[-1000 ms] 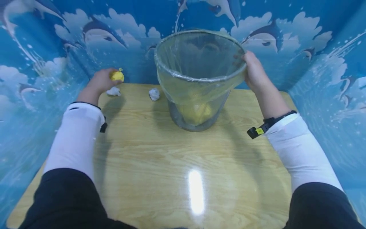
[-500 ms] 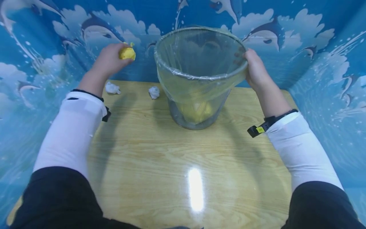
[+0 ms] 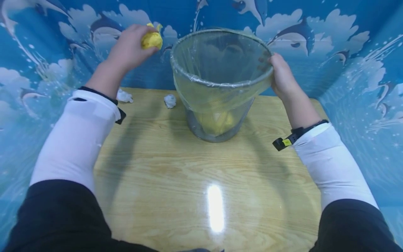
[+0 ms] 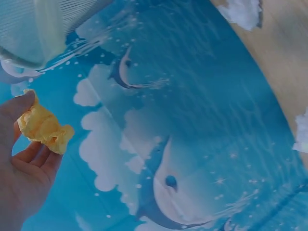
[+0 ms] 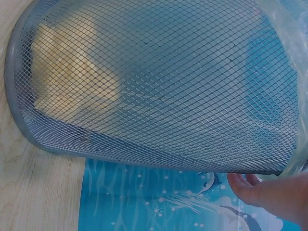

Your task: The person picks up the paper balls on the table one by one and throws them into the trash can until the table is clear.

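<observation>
In the head view, my left hand [image 3: 130,47] is raised at the upper left, pinching a crumpled yellow paper ball [image 3: 152,40] between thumb and fingers. The left wrist view shows the same yellow paper ball [image 4: 42,126] held at the fingertips. A wire mesh wastebasket [image 3: 220,85] stands upright at the back of the table, lined with a translucent yellowish bag [image 3: 201,96] folded over its rim. My right hand [image 3: 283,77] grips the rim on the right, fingers inside and thumb outside. Through the mesh, yellow crumpled paper [image 5: 72,77] shows at the basket's bottom.
Two crumpled white paper balls lie near the table's back edge: one white ball [image 3: 170,101] left of the basket, another white ball [image 3: 125,96] beside my left wrist. A blue dolphin-print curtain [image 3: 151,75] rises behind and along both sides of the wooden table [image 3: 176,182].
My left hand has lifted the yellow paper ball up from near the table's back edge and moved it rightward, closer to the basket. My right hand stays on the rim.
</observation>
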Demonstrator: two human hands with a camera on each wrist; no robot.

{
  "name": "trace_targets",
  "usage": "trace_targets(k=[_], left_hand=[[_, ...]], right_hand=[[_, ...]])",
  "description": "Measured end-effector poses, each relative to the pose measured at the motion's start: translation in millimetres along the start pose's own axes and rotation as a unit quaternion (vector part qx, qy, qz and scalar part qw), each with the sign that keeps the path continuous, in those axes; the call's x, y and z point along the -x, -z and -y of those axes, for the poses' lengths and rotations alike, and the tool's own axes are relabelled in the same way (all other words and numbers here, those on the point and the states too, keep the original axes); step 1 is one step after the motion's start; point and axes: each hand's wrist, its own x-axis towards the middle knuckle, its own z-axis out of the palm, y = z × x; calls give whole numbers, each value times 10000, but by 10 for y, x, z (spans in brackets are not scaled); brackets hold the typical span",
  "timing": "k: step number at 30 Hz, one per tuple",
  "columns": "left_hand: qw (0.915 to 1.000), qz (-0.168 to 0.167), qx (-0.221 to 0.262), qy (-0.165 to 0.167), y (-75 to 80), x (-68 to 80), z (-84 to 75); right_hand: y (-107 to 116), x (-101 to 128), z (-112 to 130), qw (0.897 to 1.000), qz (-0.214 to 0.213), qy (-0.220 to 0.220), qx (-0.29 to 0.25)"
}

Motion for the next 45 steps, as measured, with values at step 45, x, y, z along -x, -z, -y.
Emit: trace_targets(k=[45], left_hand=[[9957, 152, -108, -909, -85, -217, -896]], right_hand=[[-24, 11, -9, 9999, -99, 24, -58]])
